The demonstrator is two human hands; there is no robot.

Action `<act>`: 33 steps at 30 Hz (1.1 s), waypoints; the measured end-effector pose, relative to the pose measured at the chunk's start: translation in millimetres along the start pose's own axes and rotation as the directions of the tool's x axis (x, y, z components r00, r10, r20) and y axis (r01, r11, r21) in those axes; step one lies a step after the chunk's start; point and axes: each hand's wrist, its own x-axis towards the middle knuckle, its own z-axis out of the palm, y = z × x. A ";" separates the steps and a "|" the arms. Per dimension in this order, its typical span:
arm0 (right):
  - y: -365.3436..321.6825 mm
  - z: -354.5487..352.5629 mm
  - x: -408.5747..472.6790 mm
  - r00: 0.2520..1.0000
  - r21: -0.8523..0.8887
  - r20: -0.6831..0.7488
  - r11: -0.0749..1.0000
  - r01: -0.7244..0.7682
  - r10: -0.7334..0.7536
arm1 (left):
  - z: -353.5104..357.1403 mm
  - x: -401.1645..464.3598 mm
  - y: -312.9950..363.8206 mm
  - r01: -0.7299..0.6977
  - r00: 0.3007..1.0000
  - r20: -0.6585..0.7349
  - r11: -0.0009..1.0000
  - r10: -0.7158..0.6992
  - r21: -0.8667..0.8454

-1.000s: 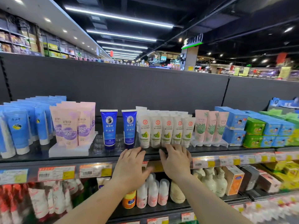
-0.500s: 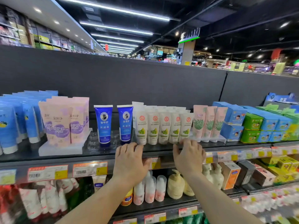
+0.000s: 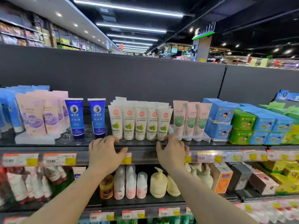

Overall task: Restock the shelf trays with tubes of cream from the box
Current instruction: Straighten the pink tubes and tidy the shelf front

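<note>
The shelf (image 3: 145, 143) runs across the whole view, its front rail lined with price tags (image 3: 59, 159); boxes in blue and green (image 3: 242, 125) are stacked at its right end, pale purple tubes (image 3: 34, 117) at the left; between them stand two dark blue tubes (image 3: 74, 118), then a row of white tubes of cream (image 3: 140, 123) upright in their tray, then pink tubes with green print (image 3: 191, 121). The left hand (image 3: 105, 155) rests over the shelf edge below the blue tubes, fingers bent and thumb out, gripping nothing I can make out; the right hand (image 3: 172, 153) has slid further right than half a second ago, from the middle of the white row to its right end, its curled fingertips touching the base of the last white tube; whether it pinches anything I cannot tell; the hands are now well apart.
</note>
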 end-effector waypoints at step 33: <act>118.6 -74.2 48.3 0.999 -0.178 -0.030 0.984 -0.031 0.027 | 70.6 -12.3 176.6 -0.260 0.942 0.246 0.960 0.229 0.103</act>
